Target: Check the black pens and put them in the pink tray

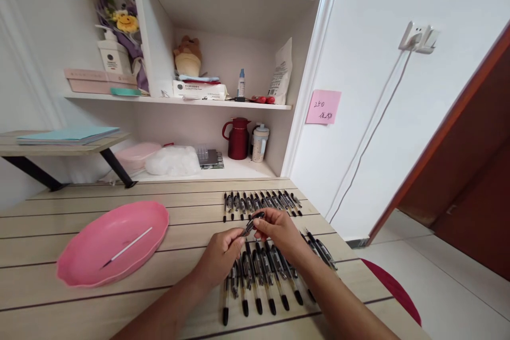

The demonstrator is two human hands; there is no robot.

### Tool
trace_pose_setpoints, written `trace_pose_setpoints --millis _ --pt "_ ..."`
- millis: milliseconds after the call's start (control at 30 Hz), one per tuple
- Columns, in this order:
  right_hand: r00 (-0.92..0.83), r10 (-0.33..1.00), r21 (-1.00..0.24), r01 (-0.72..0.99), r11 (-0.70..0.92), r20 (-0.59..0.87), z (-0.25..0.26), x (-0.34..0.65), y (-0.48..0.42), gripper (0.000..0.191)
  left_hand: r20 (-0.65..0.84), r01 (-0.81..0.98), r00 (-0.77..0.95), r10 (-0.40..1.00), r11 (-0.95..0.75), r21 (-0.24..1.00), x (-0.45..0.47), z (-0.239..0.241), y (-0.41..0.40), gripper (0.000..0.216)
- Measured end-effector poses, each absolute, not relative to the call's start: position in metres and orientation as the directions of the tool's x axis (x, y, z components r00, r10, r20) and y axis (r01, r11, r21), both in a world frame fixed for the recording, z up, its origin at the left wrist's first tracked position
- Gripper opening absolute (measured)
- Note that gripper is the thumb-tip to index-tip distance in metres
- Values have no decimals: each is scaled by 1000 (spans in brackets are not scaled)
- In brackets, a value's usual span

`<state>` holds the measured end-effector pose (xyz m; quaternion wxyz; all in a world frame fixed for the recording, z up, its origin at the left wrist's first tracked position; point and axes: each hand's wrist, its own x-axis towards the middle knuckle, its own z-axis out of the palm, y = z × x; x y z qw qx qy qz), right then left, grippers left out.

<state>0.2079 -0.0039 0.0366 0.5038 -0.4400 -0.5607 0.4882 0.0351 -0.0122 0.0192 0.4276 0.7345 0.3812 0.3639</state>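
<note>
Both hands meet over the wooden table (48, 223), pinching one black pen (253, 222) between them. My left hand (221, 257) grips its lower end; my right hand (279, 229) holds the upper end with its fingertips. Beneath the hands lies a row of several black pens (258, 287), and a second row of pens (261, 203) lies further back. To the left, a pink oval tray (91, 265) holds a single thin white refill (127, 247).
Shelves behind the table carry a red thermos (238, 138), a cup (260, 143), a white bag (173, 160) and boxes. A small raised stand (59, 141) with folders is at the left. A pink note (323, 107) and a cable hang on the right wall.
</note>
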Motion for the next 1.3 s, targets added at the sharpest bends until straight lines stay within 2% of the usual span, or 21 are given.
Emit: trace_pose_setpoints --millis 67,233,333,400,567,800,1100,1300 --pt "-103 988 -993 31 117 114 36 208 -5 28 217 259 446 869 -357 898 35 20 -14 28" --pt "-137 963 -973 -24 229 230 42 213 -9 37 192 285 450 872 -344 895 35 21 -15 30" --pt "-127 974 -982 11 190 188 41 213 -10 26 282 318 429 858 -435 842 35 27 -17 28" --pt "-95 982 -986 34 165 161 40 213 -10 25 341 331 387 857 -474 816 36 31 -18 25" --pt "-145 962 -972 6 236 233 40 215 -10 38 341 369 327 881 -451 813 34 28 -15 24" --pt "-107 985 -987 64 146 139 31 213 -8 29 477 565 357 803 -593 574 29 26 -17 27" --pt "-80 980 -972 132 193 184 27 205 -13 31 490 613 407 771 -628 479 28 25 -20 30" --pt "-32 986 -969 180 167 164 21 207 -10 33 425 672 396 814 -572 470 31 30 -22 26"
